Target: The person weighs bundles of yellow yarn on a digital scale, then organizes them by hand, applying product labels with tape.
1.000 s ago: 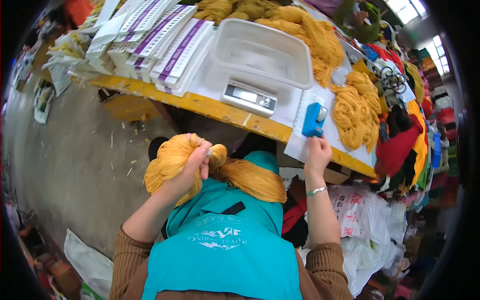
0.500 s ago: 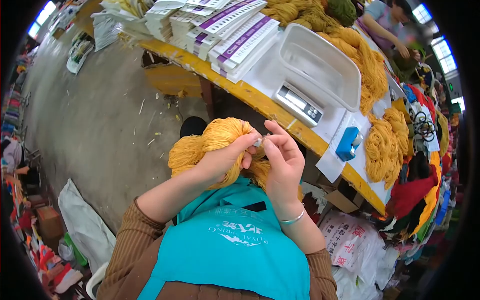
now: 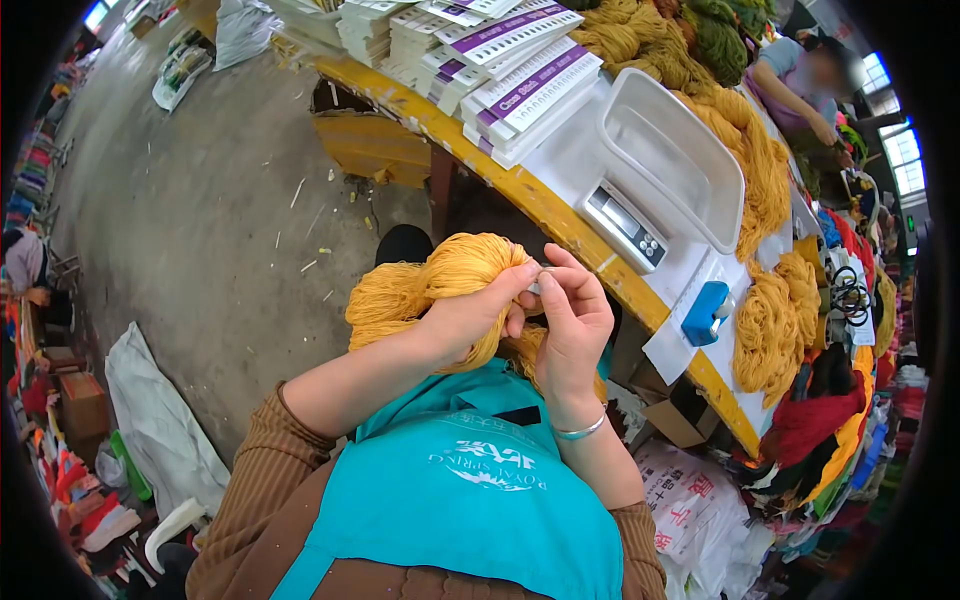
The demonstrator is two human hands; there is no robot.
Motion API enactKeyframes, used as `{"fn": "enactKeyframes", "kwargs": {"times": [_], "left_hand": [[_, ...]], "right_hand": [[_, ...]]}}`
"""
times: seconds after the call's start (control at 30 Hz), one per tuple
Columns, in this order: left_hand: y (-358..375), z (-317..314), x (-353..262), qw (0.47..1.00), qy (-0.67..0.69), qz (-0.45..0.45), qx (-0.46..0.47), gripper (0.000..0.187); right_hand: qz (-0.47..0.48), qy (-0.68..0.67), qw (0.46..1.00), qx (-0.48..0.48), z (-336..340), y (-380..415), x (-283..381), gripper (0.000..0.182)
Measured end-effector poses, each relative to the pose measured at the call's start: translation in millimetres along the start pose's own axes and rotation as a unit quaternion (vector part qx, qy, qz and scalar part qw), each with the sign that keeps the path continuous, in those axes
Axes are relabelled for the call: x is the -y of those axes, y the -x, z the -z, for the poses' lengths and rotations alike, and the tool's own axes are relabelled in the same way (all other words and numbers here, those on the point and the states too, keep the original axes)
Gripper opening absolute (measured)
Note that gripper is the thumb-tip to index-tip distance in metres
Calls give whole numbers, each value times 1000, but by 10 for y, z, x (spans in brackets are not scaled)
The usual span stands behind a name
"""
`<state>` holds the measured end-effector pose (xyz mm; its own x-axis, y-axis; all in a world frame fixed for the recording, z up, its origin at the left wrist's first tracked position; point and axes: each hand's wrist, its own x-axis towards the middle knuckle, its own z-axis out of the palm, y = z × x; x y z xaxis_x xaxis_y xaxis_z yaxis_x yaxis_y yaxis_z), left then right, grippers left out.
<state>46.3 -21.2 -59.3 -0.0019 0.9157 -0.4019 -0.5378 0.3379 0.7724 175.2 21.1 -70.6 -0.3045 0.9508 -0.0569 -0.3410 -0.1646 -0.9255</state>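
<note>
A thick skein of golden-yellow yarn (image 3: 470, 262) rests above my lap, with loops hanging to the left and below. My left hand (image 3: 490, 303) is closed on it, thumb on top and fingers curled around its near side. A small white piece (image 3: 536, 284), perhaps a paper tag, shows at the left thumb tip. My right hand (image 3: 575, 320) meets the left there, thumb and index finger pinched on the white piece while the other fingers stay raised. Exactly how the piece sits on the yarn is hidden by the fingertips.
On the yellow-edged table (image 3: 560, 235) stand a digital scale (image 3: 622, 226), a grey plastic tub (image 3: 665, 150), a blue tape dispenser (image 3: 707, 313), stacked printed cards (image 3: 530, 90) and more yellow yarn (image 3: 770, 330). Another person (image 3: 800, 85) works beyond the table. White sacks (image 3: 690, 510) lie below it.
My view has shifted slightly, so the table sits a little lower and to the right. Both hands remain together at the yarn, and the right fingertips have drawn closer to the left thumb.
</note>
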Motion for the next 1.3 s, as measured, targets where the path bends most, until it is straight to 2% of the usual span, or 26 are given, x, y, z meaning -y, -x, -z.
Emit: {"fn": "enactKeyframes", "kwargs": {"times": [0.07, 0.13, 0.23, 0.33, 0.43, 0.57, 0.63, 0.67, 0.77, 0.83, 0.87, 0.9, 0.93, 0.97, 1.0, 1.03, 1.07, 1.13, 1.17, 1.2, 1.23, 1.27, 1.3], "left_hand": [[14, 19, -13, 1000, -25, 5, -5, 26], [-3, 63, 24, 994, -83, -68, 34, 23], [-16, 109, 15, 982, -154, -93, 61, 15], [4, 151, -36, 974, -201, -83, 59, 18], [101, 101, -99, 978, -163, -111, 75, 17], [102, 75, -126, 970, -190, -134, 74, 16], [70, 97, -45, 984, -101, -138, 53, 18], [69, 85, -48, 984, -102, -136, 54, 18], [73, 82, -41, 988, -57, -137, 32, 21], [64, 133, -25, 966, -138, -217, 39, 21], [68, 156, -36, 966, -139, -215, 40, 21], [73, 189, -57, 968, -133, -202, 73, 20], [74, 225, -81, 968, -127, -189, 106, 19], [39, 288, -85, 946, -173, -243, 125, 13], [48, 288, -100, 946, -174, -241, 126, 13], [67, 279, -125, 952, -157, -229, 128, 12], [83, 273, -138, 957, -141, -217, 128, 12], [100, 232, -119, 970, -122, -185, 101, 11], [103, 212, -117, 980, -101, -155, 74, 12], [103, 201, -134, 980, -102, -154, 75, 12], [107, 189, -153, 987, -98, -112, 61, 10], [110, 180, -159, 992, -93, -71, 46, 10], [101, 168, -145, 992, -94, -69, 47, 10]], "right_hand": [[-1, -2, 1000, 4, -1, -2, -1, 8], [19, 9, 1000, 6, -13, -4, 20, 8], [0, -20, 1000, -2, 16, -21, 17, 8], [-13, -55, 998, 10, 20, -6, 23, 6], [-11, -56, 998, 15, 22, 20, 32, 5], [31, -8, 999, 33, 13, 49, 22, 7], [77, 42, 994, 60, 15, 69, 24, 7], [87, 72, 991, 74, 32, 63, 29, 12], [71, 34, 995, 60, 51, 44, -10, 23], [-81, 41, 991, 97, 79, 89, 185, 20], [-159, 17, 974, 158, 116, 63, 188, 31], [-246, -31, 952, 181, 124, 71, 217, 39], [-283, -65, 925, 246, 184, 47, 196, 41], [-291, -77, 913, 274, 235, 42, 223, 41], [-299, -89, 901, 303, 247, 42, 266, 41], [-267, -53, 924, 269, 217, 61, 288, 33], [-268, -54, 924, 269, 192, 88, 280, 33], [-79, 168, 957, 225, 159, 136, 259, 19], [-78, 167, 957, 224, 160, 117, 259, 19], [79, 300, 923, 227, 160, 75, 260, 13], [231, 420, 849, 220, 166, 45, 261, 9], [231, 420, 850, 218, 167, 35, 277, 9], [291, 479, 800, 216, 162, 29, 300, 10]]}}
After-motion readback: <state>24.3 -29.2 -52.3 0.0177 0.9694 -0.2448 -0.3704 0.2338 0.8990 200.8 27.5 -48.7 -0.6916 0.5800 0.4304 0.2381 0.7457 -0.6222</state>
